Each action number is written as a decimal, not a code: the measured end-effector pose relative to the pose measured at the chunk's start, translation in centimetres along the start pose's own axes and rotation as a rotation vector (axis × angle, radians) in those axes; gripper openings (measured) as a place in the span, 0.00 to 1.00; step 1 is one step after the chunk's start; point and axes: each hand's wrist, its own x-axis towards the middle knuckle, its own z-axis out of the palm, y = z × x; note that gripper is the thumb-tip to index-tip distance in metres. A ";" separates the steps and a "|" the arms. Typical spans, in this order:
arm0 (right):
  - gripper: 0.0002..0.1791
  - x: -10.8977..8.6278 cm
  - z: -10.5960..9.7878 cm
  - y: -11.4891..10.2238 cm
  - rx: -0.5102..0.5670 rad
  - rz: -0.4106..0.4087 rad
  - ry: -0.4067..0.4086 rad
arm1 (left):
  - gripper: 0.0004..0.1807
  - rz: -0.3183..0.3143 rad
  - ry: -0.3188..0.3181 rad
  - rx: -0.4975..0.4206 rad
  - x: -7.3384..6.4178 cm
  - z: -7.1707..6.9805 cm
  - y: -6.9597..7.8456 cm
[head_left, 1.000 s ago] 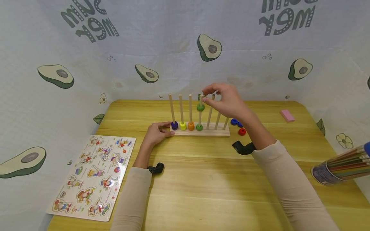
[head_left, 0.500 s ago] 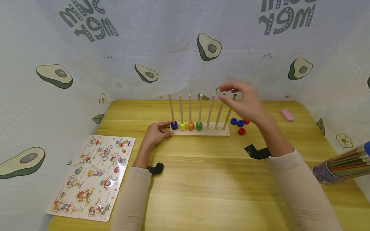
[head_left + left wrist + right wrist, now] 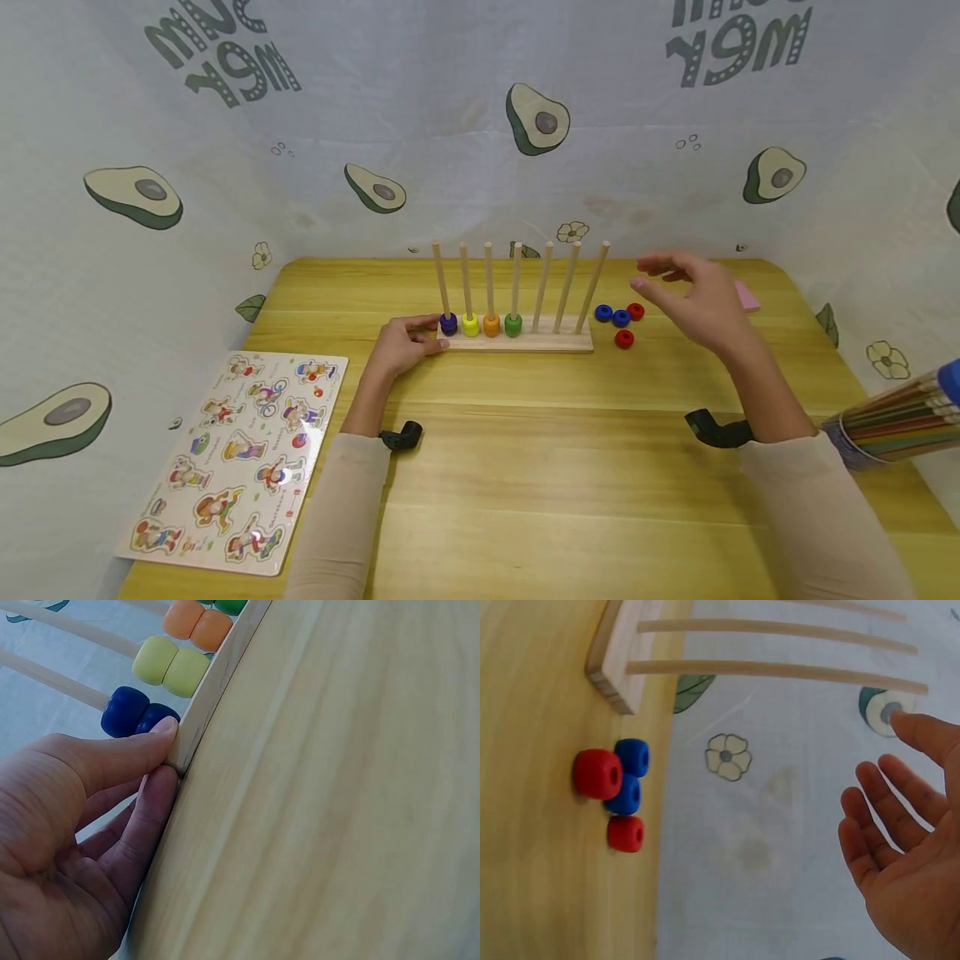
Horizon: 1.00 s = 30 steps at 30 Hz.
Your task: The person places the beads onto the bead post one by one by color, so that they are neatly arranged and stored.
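Note:
A wooden peg rack (image 3: 525, 343) stands on the table, its upright rods in a row. Dark blue beads (image 3: 125, 712), yellow beads (image 3: 171, 666), orange beads (image 3: 197, 625) and green beads (image 3: 513, 326) are stacked at the foot of the rods on the left; the rods on the right are bare. My left hand (image 3: 401, 346) pinches the left end of the rack's base, thumb on top. Right of the rack lie two blue beads (image 3: 621, 318) and two red beads (image 3: 624, 339). Above and right of these, my right hand (image 3: 697, 300) hovers with nothing in it, fingers loosely bent.
A picture puzzle board (image 3: 240, 458) lies at the left of the table (image 3: 525, 483). A pink block (image 3: 747, 297) is partly behind my right hand. At the right edge leans a container of coloured sticks (image 3: 892, 421). A printed cloth (image 3: 450, 108) hangs behind the table.
A green bead, partway down its rod a second ago, now sits on the lower green one. My right hand has moved away to the right, past the loose beads. My left hand stays put.

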 end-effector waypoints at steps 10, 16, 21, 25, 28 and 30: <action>0.30 -1.5 2.4 5.6 0.012 0.090 -0.111 | 0.29 0.033 0.007 0.010 0.1 0.0 -0.1; 0.30 -2.1 3.6 7.3 0.019 0.108 -0.159 | 0.29 0.042 0.005 0.007 0.1 0.0 -0.3; 0.30 -2.2 4.3 8.1 0.022 0.133 -0.182 | 0.29 0.045 0.006 0.015 0.1 0.0 -0.3; 0.32 -2.4 4.6 8.3 0.035 0.181 -0.221 | 0.29 0.042 0.007 0.010 0.1 0.0 -0.3; 0.35 -2.5 4.7 8.5 0.044 0.204 -0.242 | 0.29 0.042 0.008 0.005 0.1 0.0 -0.3; 0.36 -2.6 4.8 8.6 0.043 0.208 -0.253 | 0.29 0.044 0.009 0.004 0.1 0.0 -0.2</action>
